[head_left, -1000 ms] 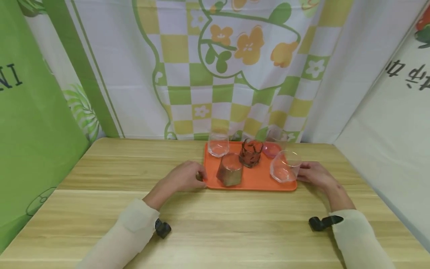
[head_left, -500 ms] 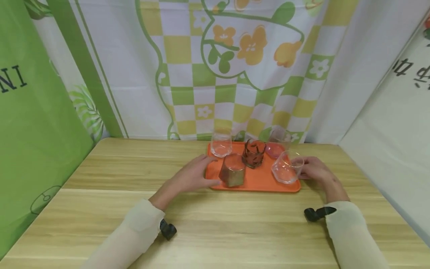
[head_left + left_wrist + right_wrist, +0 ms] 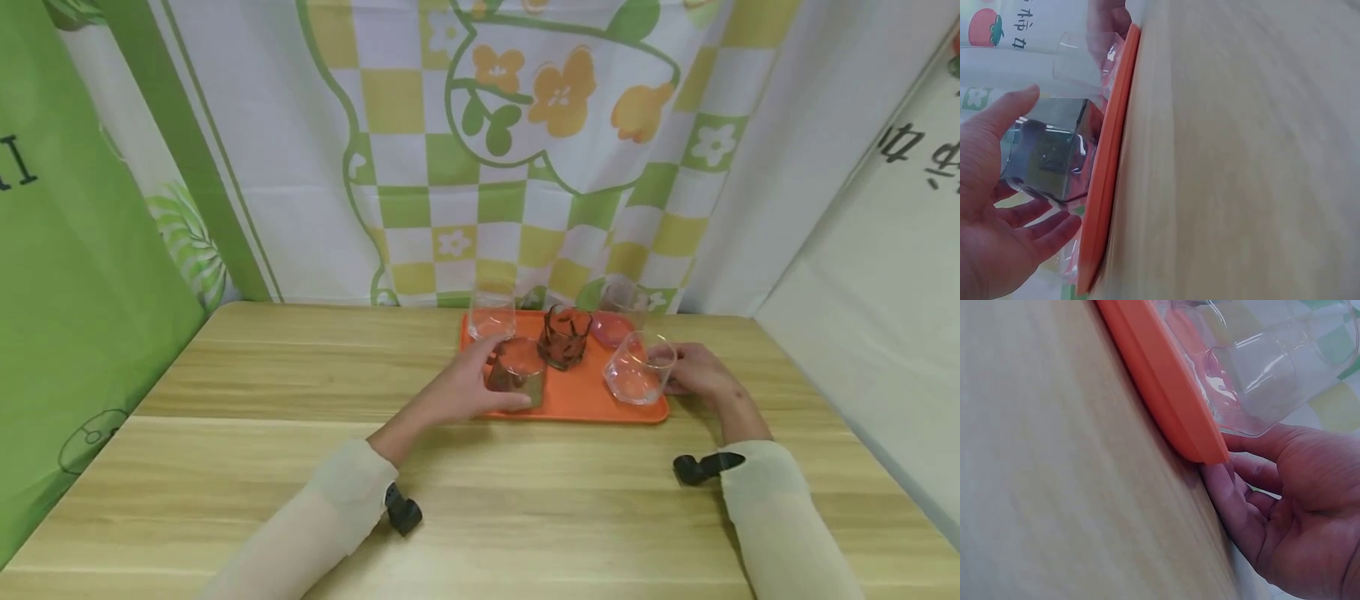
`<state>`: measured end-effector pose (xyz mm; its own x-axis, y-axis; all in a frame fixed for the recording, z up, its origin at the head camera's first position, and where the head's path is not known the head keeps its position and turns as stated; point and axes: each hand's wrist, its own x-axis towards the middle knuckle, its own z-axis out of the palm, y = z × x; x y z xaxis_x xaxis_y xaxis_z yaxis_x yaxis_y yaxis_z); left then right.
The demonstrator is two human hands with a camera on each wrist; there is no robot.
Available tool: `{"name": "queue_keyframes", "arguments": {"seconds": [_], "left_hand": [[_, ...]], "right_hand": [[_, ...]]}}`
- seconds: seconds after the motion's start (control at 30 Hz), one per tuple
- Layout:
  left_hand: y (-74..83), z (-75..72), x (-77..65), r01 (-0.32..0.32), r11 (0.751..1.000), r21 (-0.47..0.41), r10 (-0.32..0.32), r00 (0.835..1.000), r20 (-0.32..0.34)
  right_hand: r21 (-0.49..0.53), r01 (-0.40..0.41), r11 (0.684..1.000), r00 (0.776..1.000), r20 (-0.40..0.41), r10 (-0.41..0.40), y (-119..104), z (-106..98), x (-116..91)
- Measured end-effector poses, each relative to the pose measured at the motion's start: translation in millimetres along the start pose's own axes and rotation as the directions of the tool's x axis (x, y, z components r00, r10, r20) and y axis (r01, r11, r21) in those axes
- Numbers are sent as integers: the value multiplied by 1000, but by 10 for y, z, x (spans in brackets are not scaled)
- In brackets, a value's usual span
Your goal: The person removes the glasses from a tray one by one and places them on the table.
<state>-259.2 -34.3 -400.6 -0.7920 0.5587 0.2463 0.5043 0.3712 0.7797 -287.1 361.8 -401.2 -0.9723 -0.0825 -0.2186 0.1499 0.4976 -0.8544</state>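
Observation:
An orange tray (image 3: 577,407) lies on the wooden table, bearing several glasses. My left hand (image 3: 465,387) spreads around a smoky grey-brown glass (image 3: 531,385) at the tray's front left. In the left wrist view, the thumb is beside that glass (image 3: 1054,147) and the fingers reach along its other side. My right hand (image 3: 701,375) holds the tray's right edge; in the right wrist view its fingers sit above and below the tray's corner (image 3: 1200,434). Right beside those fingers stands a clear faceted glass (image 3: 637,375), which partly covers them in the head view.
Behind these stand a clear glass (image 3: 491,321) at the back left, a dark patterned glass (image 3: 566,337) in the middle and a pink-based glass (image 3: 613,327) at the back right. A printed curtain (image 3: 420,167) hangs just behind the table's far edge (image 3: 337,307).
My left hand has let go of the tray's left edge and moved right, opening around the smoky glass. My right hand stays at the tray's right edge.

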Motion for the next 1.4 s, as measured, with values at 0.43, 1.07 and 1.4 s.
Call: {"name": "queue_keyframes", "arguments": {"seconds": [0.43,1.07,1.4], "left_hand": [[16,39,13,73,991,-111,-72,997,9],[28,-109,-92,103,991,-91,-110,991,-78],[-30,-550,-246,145,989,16,-139,973,-185]], "right_hand": [[48,-4,999,1000,0,4,-8,12,-6],[20,17,1000,1000,7,-17,29,-1,10],[21,21,1000,1000,-2,-21,28,-9,-1]]}}
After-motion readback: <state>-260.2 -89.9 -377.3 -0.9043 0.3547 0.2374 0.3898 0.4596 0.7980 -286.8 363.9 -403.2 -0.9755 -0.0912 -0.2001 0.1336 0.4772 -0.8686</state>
